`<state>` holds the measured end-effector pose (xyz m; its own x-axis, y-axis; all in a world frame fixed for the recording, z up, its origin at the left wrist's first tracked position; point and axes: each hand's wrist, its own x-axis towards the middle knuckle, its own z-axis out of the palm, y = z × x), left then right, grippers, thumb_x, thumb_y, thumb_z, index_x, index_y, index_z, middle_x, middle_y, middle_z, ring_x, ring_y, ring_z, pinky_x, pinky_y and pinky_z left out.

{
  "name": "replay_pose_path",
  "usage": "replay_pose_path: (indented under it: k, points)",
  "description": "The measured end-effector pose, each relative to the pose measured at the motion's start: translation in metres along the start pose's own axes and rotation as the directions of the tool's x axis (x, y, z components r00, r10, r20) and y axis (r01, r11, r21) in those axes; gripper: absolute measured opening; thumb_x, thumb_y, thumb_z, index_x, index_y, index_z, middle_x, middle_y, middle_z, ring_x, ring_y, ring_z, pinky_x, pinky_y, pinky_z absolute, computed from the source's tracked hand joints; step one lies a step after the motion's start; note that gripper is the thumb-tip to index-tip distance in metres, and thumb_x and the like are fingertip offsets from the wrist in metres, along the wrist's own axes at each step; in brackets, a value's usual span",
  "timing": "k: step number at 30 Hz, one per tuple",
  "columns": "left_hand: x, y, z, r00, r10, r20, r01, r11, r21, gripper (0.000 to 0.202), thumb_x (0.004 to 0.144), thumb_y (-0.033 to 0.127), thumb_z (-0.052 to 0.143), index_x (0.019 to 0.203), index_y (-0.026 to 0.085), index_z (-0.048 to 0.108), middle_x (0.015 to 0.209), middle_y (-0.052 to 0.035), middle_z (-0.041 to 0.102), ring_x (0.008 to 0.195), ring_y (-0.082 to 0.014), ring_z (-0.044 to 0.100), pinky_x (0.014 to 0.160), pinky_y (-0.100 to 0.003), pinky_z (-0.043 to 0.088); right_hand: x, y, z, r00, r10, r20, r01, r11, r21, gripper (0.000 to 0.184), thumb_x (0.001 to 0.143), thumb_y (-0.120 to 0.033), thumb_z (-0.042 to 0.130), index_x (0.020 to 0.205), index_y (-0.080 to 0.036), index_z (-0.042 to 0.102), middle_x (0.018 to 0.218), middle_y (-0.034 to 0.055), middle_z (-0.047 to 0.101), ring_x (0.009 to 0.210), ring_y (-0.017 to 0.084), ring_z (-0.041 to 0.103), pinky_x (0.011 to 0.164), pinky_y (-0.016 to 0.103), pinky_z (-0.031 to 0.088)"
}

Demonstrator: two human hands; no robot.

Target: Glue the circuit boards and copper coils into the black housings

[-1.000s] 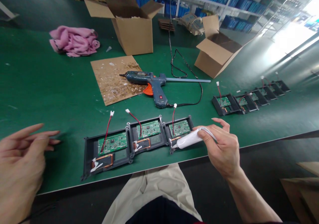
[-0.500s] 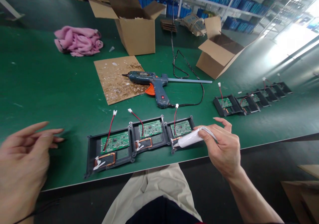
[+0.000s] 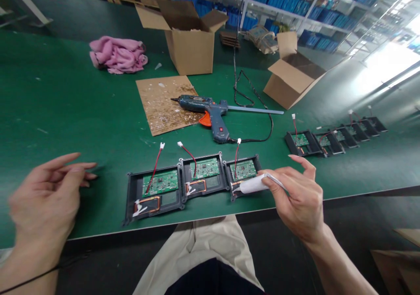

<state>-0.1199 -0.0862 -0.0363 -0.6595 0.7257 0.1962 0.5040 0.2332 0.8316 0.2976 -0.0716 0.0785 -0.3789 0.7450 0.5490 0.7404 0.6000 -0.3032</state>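
- Gripped in the curled right hand (image 3: 302, 201): a white tube (image 3: 254, 184), nozzle down on the right-most near tray (image 3: 243, 158), by the green table's (image 3: 82, 111) near edge.
- Probably light, soft, squeezable; best held mid-body, gently.
- Hovering empty at near left, fingers loosely spread: the left hand (image 3: 46, 201).

The table (image 3: 65, 111) has a matt green covering. Under the nose of the glue gun (image 3: 210, 109), itself dull blue plastic, lies a rough brown cardboard sheet (image 3: 164, 107) crusted with shiny dried blobs. Behind the glue gun are plain corrugated boxes (image 3: 188, 54) and a fleecy pink cloth (image 3: 118, 55). In front of it, matt black plastic trays (image 3: 131, 189) hold glossy green circuit boards (image 3: 160, 183), and the white tube (image 3: 253, 185) looks like smooth plastic.
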Motion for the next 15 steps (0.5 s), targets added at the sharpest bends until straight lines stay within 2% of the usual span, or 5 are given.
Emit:
replay_pose_path:
  k: [3,15]
  points:
    - [0.000,-0.001,-0.001,1.000,0.028,-0.008,-0.028,0.995,-0.094,0.041,0.074,0.028,0.063,0.114,0.018,0.059,0.089,-0.0018,0.068,0.064,-0.0092,0.059,0.055,-0.018,0.046,0.002,-0.004,-0.001,0.999,-0.044,0.010,0.044,0.999,-0.023,0.009,0.087,-0.014,0.059,0.084,-0.021,0.064,0.079,-0.0044,0.072,0.063,0.012,0.064,0.100,0.048,0.031]
    - [-0.013,0.026,-0.002,0.999,0.045,-0.014,-0.046,0.991,-0.122,0.036,0.077,0.023,0.060,0.113,0.015,0.059,0.089,-0.0037,0.068,0.064,-0.0084,0.058,0.057,-0.018,0.047,0.007,-0.016,-0.005,0.985,-0.163,0.062,0.167,0.983,-0.076,0.010,0.085,-0.011,0.060,0.089,-0.019,0.064,0.076,-0.0023,0.072,0.065,0.012,0.065,0.102,0.048,0.030]
